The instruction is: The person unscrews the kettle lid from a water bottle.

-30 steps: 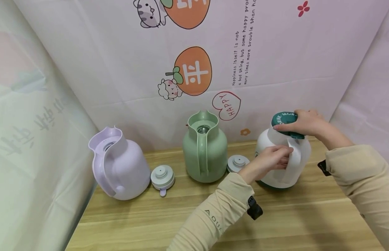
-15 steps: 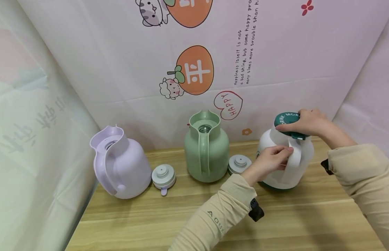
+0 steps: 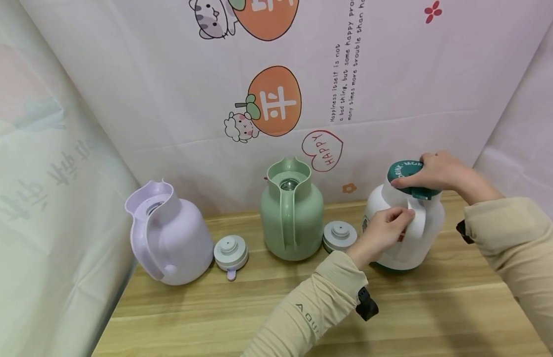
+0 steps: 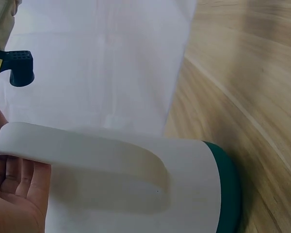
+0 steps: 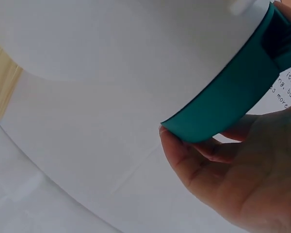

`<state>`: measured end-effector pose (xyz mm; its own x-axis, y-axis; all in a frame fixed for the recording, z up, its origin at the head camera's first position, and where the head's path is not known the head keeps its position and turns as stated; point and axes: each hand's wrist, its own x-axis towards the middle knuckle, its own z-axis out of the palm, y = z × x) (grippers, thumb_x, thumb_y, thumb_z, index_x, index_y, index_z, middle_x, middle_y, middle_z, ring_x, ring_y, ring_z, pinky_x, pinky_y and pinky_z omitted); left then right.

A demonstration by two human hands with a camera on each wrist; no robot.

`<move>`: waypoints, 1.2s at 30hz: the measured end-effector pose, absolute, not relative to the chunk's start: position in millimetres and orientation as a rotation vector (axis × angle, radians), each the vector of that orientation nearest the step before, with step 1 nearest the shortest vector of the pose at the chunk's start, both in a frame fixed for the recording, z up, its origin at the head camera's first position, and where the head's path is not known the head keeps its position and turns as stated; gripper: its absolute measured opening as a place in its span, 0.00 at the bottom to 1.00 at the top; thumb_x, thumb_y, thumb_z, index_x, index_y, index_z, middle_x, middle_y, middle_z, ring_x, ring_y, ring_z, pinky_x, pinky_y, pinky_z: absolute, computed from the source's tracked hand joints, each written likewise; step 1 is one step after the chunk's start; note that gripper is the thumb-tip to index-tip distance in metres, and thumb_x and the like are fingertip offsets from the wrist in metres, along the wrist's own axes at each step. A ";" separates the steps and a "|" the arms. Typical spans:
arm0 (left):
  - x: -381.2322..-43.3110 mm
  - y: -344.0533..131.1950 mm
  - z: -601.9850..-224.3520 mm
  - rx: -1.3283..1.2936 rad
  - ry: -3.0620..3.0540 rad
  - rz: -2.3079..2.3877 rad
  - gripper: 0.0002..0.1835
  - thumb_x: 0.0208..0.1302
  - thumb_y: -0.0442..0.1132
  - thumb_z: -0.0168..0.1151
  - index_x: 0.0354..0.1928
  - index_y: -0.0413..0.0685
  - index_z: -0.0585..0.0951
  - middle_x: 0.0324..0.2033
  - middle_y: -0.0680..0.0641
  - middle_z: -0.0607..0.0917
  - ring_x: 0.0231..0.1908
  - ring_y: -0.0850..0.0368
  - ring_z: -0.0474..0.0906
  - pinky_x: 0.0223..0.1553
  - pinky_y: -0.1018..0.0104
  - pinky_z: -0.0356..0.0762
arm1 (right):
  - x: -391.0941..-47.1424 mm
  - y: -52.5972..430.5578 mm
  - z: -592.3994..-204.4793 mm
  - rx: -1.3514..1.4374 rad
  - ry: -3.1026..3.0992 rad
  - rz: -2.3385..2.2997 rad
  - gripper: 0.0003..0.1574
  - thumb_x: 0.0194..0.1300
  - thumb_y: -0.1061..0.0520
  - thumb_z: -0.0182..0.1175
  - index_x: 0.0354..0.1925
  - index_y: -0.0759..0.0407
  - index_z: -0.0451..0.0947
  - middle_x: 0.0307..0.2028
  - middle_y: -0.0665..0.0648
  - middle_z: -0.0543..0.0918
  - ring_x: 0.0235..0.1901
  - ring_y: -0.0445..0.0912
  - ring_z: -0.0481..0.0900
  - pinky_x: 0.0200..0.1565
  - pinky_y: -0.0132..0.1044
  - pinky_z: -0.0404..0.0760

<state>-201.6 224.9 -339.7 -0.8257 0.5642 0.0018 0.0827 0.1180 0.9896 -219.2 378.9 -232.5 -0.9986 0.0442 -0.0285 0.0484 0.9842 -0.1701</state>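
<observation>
A white jug (image 3: 432,225) with a dark green base (image 4: 226,187) stands upright on the right of the wooden table. My left hand (image 3: 384,232) grips the upper part of its handle (image 4: 87,149), fingers passed through the loop and thumb on the outside. On the jug's mouth sits a dark green lid (image 5: 228,99) with white lettering, its tab over the handle. From above, my right hand (image 3: 447,172) holds this lid, thumb at the near side and fingers at the far rim. The right wrist view shows fingertips (image 5: 169,138) right at the lid's edge.
Left of the white jug stand a green jug (image 3: 313,223) and a lilac jug (image 3: 187,238), both without lids. Beside them lie a grey-topped stopper (image 3: 340,237) and one with a lilac tab (image 3: 231,254). A printed cloth (image 3: 178,99) hangs behind the table (image 3: 205,317).
Both hands keep their hold on the white jug's handle and lid. My left forearm has shifted slightly right and toward me.
</observation>
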 end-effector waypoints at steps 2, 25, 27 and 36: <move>-201.5 225.4 -339.5 0.630 2.026 1.764 0.17 0.72 0.49 0.50 0.47 0.47 0.82 0.35 0.57 0.81 0.27 0.69 0.71 0.30 0.77 0.72 | -220.2 379.6 -231.8 0.056 3.103 -0.246 0.61 0.57 0.31 0.58 0.57 0.88 0.58 0.49 0.86 0.66 0.46 0.69 0.68 0.42 0.56 0.75; -201.5 225.9 -339.1 0.693 2.042 1.708 0.19 0.73 0.50 0.47 0.52 0.49 0.81 0.41 0.55 0.83 0.31 0.70 0.74 0.35 0.77 0.75 | -216.1 384.0 -228.5 -0.042 2.990 -0.267 0.57 0.59 0.41 0.59 0.62 0.87 0.51 0.53 0.86 0.63 0.51 0.73 0.63 0.44 0.62 0.74; -201.8 226.0 -339.3 0.703 2.059 1.695 0.19 0.73 0.50 0.47 0.52 0.50 0.81 0.40 0.56 0.83 0.31 0.70 0.73 0.34 0.77 0.74 | -216.5 384.7 -229.2 -0.049 2.990 -0.277 0.57 0.59 0.41 0.59 0.62 0.87 0.51 0.53 0.86 0.63 0.50 0.72 0.63 0.44 0.61 0.74; -203.1 226.9 -341.9 0.745 2.019 1.695 0.18 0.74 0.50 0.46 0.50 0.48 0.81 0.40 0.57 0.81 0.32 0.70 0.74 0.36 0.77 0.76 | -215.7 388.0 -231.3 -0.096 2.964 -0.353 0.59 0.60 0.43 0.60 0.64 0.87 0.46 0.55 0.88 0.58 0.51 0.73 0.63 0.47 0.65 0.73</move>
<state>-203.1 226.9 -341.9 -0.7782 0.6271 0.0349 0.1430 0.1228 0.9821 -215.7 388.0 -231.3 -0.9859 -0.0819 -0.1460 -0.0454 0.9702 -0.2381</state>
